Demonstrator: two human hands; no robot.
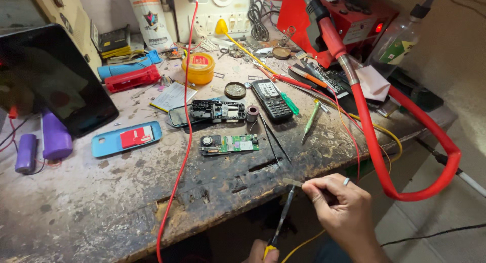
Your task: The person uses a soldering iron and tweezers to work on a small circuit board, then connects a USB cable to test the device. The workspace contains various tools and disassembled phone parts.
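My right hand (341,205), with a ring on one finger, hovers off the front edge of the bench and pinches a small flat metal piece (292,182). Only the fingertips of my left hand (259,254) show at the bottom edge; they grip the yellow end of a thin dark tool (283,215). The tool's tip reaches up to the metal piece. On the bench beyond lie a green circuit board (230,143), a black phone frame (217,111), a black keypad phone (271,100) and dark tweezers (273,139).
A red cable (182,156) runs down the worn bench (101,202). A thick red hose (374,151) loops at the right from a red station (349,20). A blue phone cover (126,139), dark tablet (50,81), yellow tin (199,68) and screwdrivers lie around.
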